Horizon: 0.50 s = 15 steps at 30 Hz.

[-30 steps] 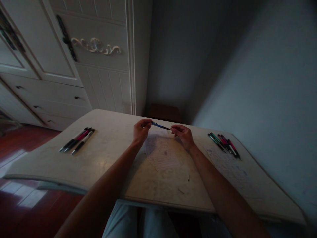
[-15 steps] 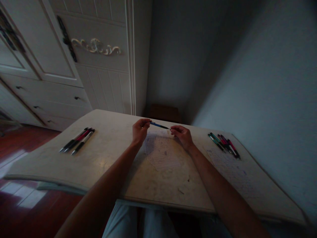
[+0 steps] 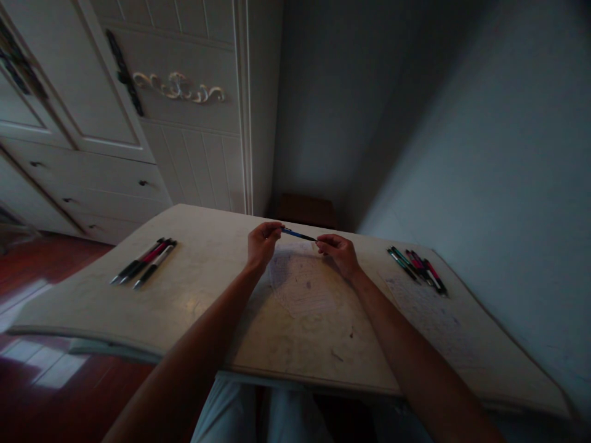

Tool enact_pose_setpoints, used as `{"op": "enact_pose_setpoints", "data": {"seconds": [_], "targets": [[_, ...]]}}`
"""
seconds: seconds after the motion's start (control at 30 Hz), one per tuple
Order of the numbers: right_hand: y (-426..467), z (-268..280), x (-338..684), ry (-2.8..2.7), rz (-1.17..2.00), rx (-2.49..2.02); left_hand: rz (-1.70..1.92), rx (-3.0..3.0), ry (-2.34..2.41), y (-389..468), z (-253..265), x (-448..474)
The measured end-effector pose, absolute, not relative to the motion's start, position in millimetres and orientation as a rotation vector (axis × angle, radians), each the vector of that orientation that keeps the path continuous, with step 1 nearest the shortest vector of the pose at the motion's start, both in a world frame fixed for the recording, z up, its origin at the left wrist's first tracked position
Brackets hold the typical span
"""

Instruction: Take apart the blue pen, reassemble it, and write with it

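Left hand (image 3: 263,245) is pinching one end of a slim blue-and-black pen (image 3: 299,234), right hand (image 3: 339,250) the other, around the far edge of a pale scribbled paper sheet (image 3: 302,284). Three black-gripped pens (image 3: 146,262) lie left of that sheet, pink and teal pens (image 3: 420,267) to its right.

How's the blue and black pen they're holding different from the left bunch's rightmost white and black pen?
The slim blue and black pen is held between the left hand's grip and right hand's grip; the slim white and black pen lies on the pale table. The blue pen's black end points right; the white pen's, left and down. Both are slim and partly black.
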State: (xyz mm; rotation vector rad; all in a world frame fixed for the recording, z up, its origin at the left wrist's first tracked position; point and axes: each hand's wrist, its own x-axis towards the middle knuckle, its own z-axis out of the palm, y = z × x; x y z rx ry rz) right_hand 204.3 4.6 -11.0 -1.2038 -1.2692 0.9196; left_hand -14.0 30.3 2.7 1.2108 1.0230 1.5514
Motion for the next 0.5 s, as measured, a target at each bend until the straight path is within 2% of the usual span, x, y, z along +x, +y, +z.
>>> {"op": "enact_pose_setpoints", "data": {"seconds": [0.17, 0.5], "targets": [[5.4, -13.2, 205.4, -1.235, 0.920, -1.207, 1.421, 1.150, 0.965, 29.4, 3.4, -14.2], [4.7, -13.6, 203.9, -1.260, 0.905, -1.209, 1.413, 1.016, 0.857, 28.6, 3.8, -13.9]]}}
